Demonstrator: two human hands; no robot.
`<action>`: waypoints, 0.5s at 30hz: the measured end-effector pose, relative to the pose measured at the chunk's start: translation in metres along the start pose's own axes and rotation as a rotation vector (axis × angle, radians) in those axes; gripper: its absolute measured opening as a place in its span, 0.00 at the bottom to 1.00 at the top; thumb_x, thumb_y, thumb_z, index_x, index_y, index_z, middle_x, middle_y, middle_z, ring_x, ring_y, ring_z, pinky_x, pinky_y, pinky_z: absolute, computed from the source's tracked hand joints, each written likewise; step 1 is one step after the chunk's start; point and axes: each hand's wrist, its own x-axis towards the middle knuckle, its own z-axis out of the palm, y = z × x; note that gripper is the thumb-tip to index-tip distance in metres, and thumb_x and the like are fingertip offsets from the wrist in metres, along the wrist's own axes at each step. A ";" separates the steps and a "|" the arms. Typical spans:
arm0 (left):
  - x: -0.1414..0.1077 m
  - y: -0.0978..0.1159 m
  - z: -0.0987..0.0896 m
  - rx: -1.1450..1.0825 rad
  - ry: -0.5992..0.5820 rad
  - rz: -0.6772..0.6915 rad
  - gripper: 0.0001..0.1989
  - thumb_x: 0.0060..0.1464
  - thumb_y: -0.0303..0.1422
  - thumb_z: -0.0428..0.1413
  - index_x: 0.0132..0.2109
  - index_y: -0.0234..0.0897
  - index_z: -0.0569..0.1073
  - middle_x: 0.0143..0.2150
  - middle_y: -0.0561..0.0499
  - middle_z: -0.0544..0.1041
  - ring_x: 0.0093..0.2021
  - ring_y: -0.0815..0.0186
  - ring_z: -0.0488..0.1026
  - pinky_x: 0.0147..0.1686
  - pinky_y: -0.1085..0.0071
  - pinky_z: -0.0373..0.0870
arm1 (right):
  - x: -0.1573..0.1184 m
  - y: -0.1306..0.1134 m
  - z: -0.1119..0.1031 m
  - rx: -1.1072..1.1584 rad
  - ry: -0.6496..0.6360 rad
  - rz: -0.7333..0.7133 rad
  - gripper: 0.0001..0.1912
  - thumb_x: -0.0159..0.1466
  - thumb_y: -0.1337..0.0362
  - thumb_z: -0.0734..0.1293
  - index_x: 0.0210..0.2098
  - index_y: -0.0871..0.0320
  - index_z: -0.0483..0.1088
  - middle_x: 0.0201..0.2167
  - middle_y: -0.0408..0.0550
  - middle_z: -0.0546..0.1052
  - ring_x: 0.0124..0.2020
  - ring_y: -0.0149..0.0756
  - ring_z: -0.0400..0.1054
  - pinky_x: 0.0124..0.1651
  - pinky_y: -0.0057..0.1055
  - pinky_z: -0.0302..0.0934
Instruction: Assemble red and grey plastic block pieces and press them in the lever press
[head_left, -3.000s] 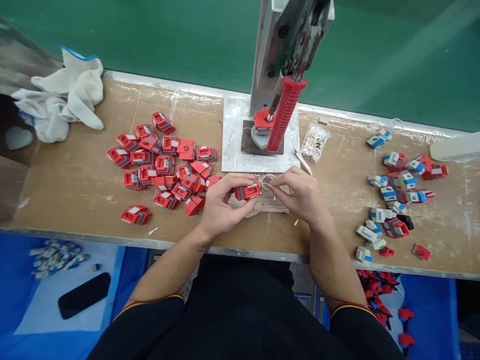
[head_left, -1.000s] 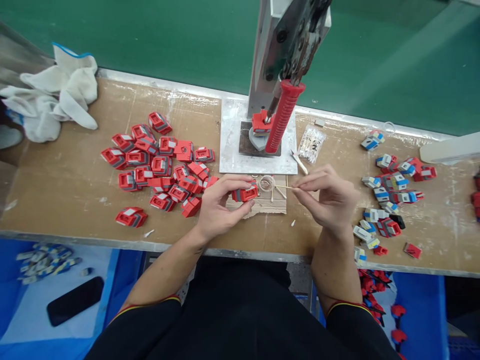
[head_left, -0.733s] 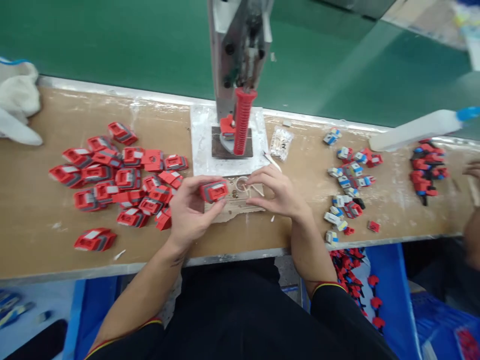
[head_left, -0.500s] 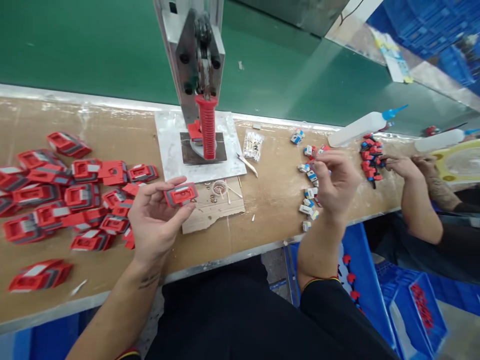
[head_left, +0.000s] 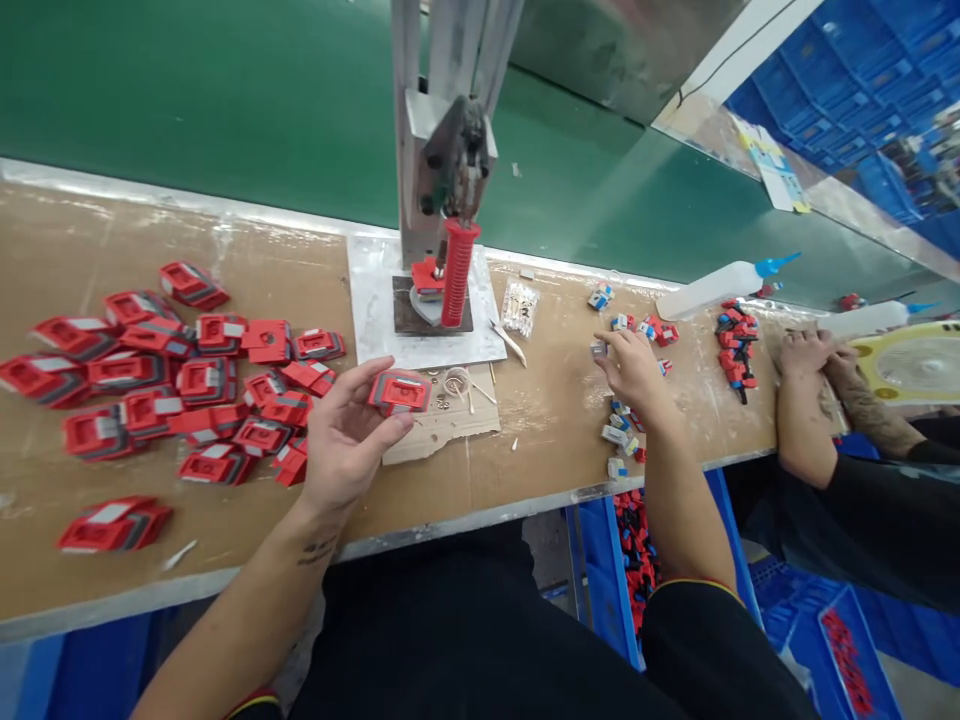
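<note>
My left hand (head_left: 349,435) holds a red and grey plastic part (head_left: 400,392) by its left end, between thumb and fingers, with its recessed side up. My right hand (head_left: 630,370) pinches a small grey-white piece (head_left: 599,349) at its fingertips, over a cluster of small white, blue and red parts (head_left: 615,436). Behind my left hand stands a press with a red handle (head_left: 458,272); a red part (head_left: 427,275) sits in its fixture. Many red and grey parts (head_left: 208,381) lie to the left.
A torn cardboard piece (head_left: 442,428) bears a small dish and cotton swabs. Beside the metal plate (head_left: 375,300) lie a bag of swabs (head_left: 519,307) and a white-handled tool (head_left: 510,343). White bottles (head_left: 709,290) stand at right, near another person's hands (head_left: 814,352).
My right hand has come down and forward to the small parts, and a small piece is now in its fingertips. My left hand still holds the red part. The view has shifted.
</note>
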 end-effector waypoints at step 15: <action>-0.006 -0.004 0.007 -0.108 -0.297 -0.111 0.30 0.60 0.42 0.68 0.66 0.41 0.72 0.52 0.42 0.82 0.42 0.62 0.83 0.38 0.70 0.81 | -0.018 -0.188 0.026 1.575 0.004 -0.192 0.19 0.62 0.60 0.79 0.37 0.50 0.63 0.48 0.45 0.83 0.42 0.36 0.83 0.42 0.34 0.81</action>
